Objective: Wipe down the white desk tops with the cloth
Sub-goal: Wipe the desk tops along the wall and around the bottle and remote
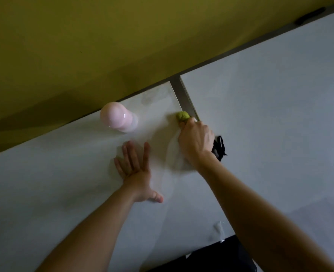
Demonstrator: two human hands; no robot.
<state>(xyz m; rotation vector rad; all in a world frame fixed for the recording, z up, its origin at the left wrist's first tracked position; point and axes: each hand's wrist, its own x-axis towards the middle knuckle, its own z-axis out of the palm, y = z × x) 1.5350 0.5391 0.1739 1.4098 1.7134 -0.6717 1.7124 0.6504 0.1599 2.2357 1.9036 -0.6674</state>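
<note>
Head view, looking down on two white desk tops set side by side: the left desk top [64, 183] and the right desk top [270, 114], parted by a narrow grey gap [183, 95]. The right hand [195, 140] reaches forward with its fingers curled round a bunched yellow-green cloth [182, 116], which sticks out beyond the fingertips. The cloth lies on the left desk top at its right edge, just beside the gap. The left hand [134, 169] lies palm down on the left desk top with its fingers straight and spread and its thumb splayed out to the side; it holds nothing. It is apart from the right hand and nearer the camera.

A glossy pale pink rounded object [116, 119], blurred, stands near the far edge of the left desk top, to the left of the cloth. A small black item with loops [219, 148] lies on the right desk top, partly hidden under the right wrist. An olive-yellow wall [103, 46] rises behind both desks. A dark elongated object [310, 15] lies at the far edge, upper right. Dark fabric [211, 258] shows at the bottom margin.
</note>
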